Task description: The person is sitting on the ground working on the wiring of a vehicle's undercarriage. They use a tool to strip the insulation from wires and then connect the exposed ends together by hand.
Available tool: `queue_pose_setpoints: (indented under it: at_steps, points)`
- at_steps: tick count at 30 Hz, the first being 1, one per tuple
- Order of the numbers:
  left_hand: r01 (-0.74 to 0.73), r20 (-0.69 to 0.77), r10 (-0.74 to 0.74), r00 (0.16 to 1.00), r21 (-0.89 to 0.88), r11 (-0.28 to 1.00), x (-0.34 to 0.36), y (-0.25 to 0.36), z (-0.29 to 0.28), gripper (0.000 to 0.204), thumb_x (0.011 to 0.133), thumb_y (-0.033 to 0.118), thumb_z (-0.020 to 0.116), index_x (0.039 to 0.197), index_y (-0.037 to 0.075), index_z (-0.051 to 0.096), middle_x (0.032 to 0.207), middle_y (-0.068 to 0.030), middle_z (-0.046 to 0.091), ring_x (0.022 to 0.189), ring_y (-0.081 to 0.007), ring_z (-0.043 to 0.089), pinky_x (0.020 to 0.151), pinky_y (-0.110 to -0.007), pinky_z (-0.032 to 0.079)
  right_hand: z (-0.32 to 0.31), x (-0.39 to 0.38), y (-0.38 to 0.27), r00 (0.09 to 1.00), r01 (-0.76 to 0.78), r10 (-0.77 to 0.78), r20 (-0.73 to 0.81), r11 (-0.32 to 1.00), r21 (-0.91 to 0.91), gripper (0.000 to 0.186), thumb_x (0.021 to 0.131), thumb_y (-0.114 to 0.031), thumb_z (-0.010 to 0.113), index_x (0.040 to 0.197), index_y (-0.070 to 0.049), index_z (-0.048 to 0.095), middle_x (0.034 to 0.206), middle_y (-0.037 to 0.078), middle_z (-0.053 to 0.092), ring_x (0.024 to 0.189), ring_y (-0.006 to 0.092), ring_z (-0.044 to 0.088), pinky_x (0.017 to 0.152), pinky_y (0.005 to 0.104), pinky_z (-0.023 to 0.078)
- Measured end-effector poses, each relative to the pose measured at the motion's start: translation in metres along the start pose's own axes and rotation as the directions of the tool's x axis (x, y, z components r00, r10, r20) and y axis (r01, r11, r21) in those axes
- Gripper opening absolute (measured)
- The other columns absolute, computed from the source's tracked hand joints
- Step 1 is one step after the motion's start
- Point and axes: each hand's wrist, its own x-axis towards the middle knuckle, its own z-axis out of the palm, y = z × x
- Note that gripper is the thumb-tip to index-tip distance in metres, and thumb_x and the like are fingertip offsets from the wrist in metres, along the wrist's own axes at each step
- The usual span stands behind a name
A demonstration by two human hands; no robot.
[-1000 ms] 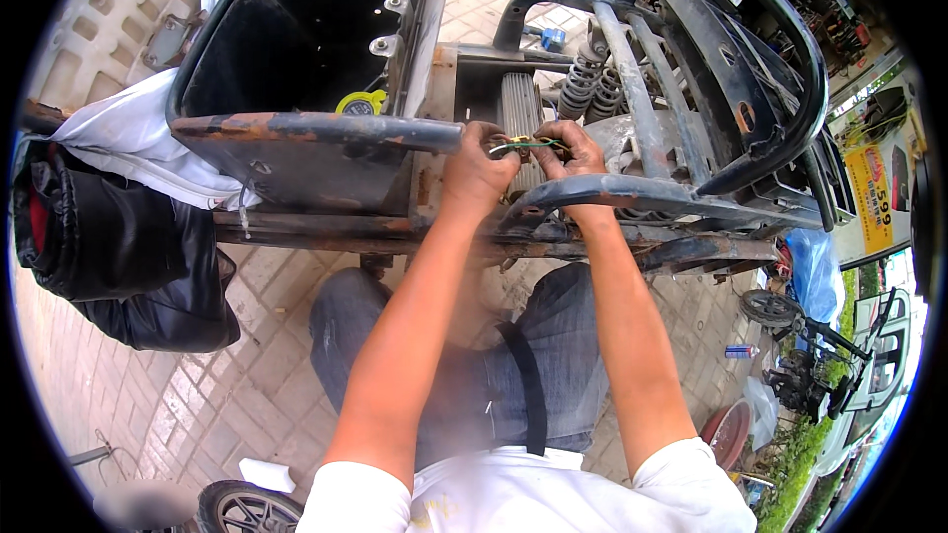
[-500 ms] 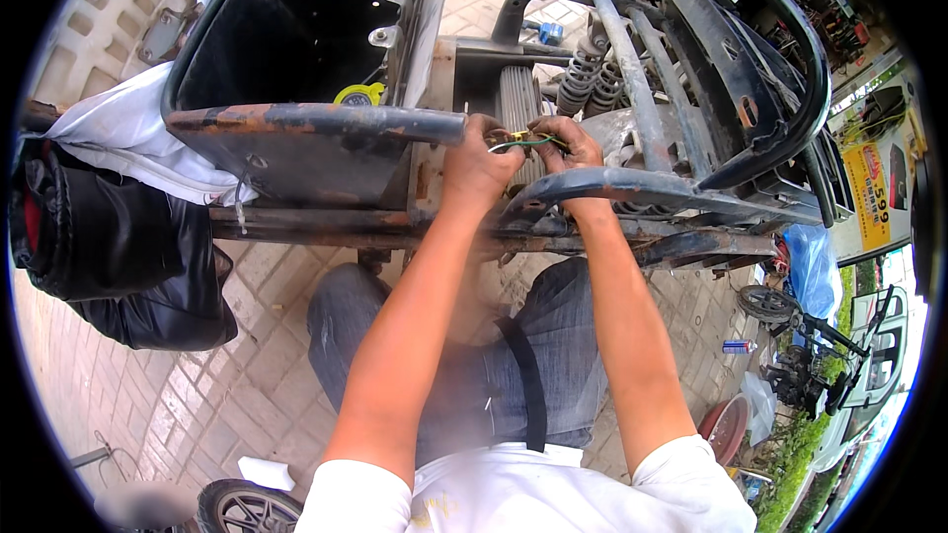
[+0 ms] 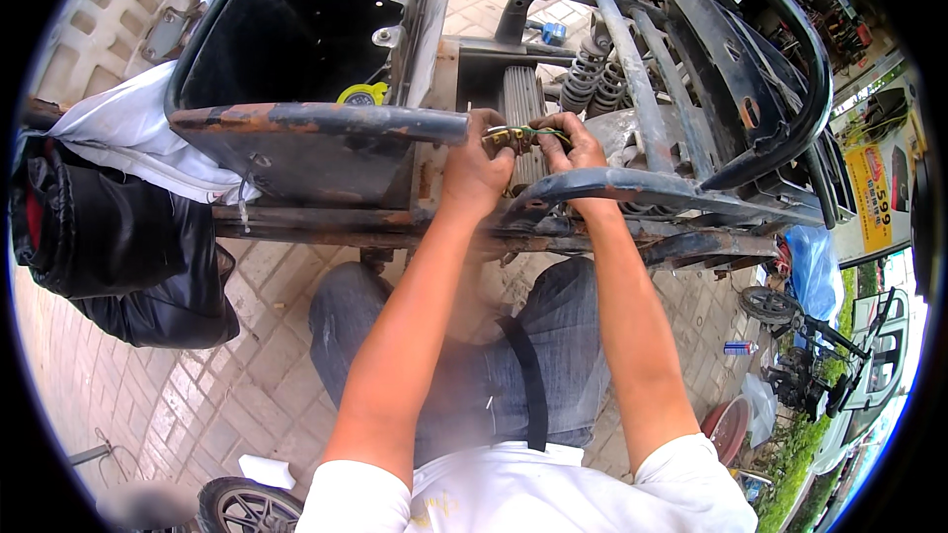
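Observation:
Both hands meet over the gap in a rusty black vehicle frame (image 3: 642,183). Thin coloured wires (image 3: 513,134), among them yellow and green ones, run between my fingers. My left hand (image 3: 482,166) is closed on one end of the wires, beside the end of a rusted bar (image 3: 326,120). Opposite it, my right hand (image 3: 573,146) pinches the green wire (image 3: 551,131) between thumb and fingers, with its wrist behind the curved frame tube. Beneath the hands lies a ribbed grey metal part (image 3: 522,94). Exactly how the wires join is too small to tell.
A black open box (image 3: 286,39) with a yellow round part (image 3: 362,95) in it stands at the left. Coil springs (image 3: 585,74) sit behind the frame tubes. A black leather-like cover (image 3: 128,237) hangs at the left; a spray can (image 3: 740,347) lies on the paving at the right.
My left hand has turned slightly, showing more of the yellow wires. The white wire that looped below the fingers is no longer visible. My right hand still grips the green wire.

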Motion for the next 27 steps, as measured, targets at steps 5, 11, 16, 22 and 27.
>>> queue_pose_setpoints:
  at_steps: [5,11,16,22,27]
  points:
    - [0.021,0.130,-0.005,0.991,-0.118,0.993,-0.001,-0.001,-0.006,0.013,0.075,0.005,0.062,0.088,0.002,0.063,0.084,-0.0074,0.066,0.079,-0.0123,0.061,0.073,-0.028,0.049,-0.001,0.007,-0.001,0.988,-0.149,0.144,0.051,0.983,0.108,0.016,0.088,-0.013,0.058,0.099,-0.002,0.062,0.086,0.009,0.064,0.080,0.0139,0.059,0.074,0.0292,0.047]
    - [-0.078,0.065,0.076,0.995,0.028,0.997,-0.003,0.002,-0.002,0.018,0.074,0.007,0.065,0.090,0.001,0.067,0.087,-0.0092,0.068,0.080,-0.0177,0.063,0.074,-0.029,0.049,0.004,0.003,0.008,0.984,-0.171,0.177,0.023,0.896,0.410,0.018,0.088,-0.016,0.057,0.099,-0.002,0.062,0.086,0.006,0.063,0.083,0.0127,0.057,0.078,0.0269,0.045]
    - [-0.228,0.079,0.223,0.972,0.074,0.971,-0.005,0.006,-0.003,0.022,0.071,0.010,0.072,0.090,0.000,0.070,0.090,-0.0127,0.068,0.092,-0.0253,0.062,0.080,-0.034,0.049,0.004,0.005,0.008,0.963,-0.254,0.269,0.006,0.902,0.348,0.019,0.088,-0.016,0.057,0.097,0.000,0.062,0.087,0.008,0.064,0.084,0.0130,0.057,0.077,0.0273,0.045]
    - [-0.259,0.063,0.254,0.965,0.086,0.962,-0.005,-0.002,0.000,0.019,0.073,0.009,0.072,0.091,0.004,0.073,0.096,-0.0134,0.066,0.096,-0.0264,0.060,0.082,-0.035,0.048,0.001,0.006,-0.003,0.965,-0.260,0.257,0.044,0.931,0.256,0.020,0.088,-0.016,0.057,0.096,0.002,0.061,0.087,0.010,0.065,0.083,0.0151,0.058,0.076,0.0282,0.045]
    - [-0.289,0.090,0.281,0.955,0.082,0.954,-0.007,0.001,0.001,0.017,0.074,0.006,0.071,0.091,0.004,0.073,0.097,-0.0132,0.065,0.097,-0.0264,0.059,0.083,-0.036,0.048,0.002,0.006,0.001,0.981,-0.193,0.188,0.040,0.955,0.225,0.020,0.088,-0.016,0.057,0.095,0.003,0.060,0.085,0.010,0.064,0.081,0.0150,0.058,0.074,0.0292,0.046]
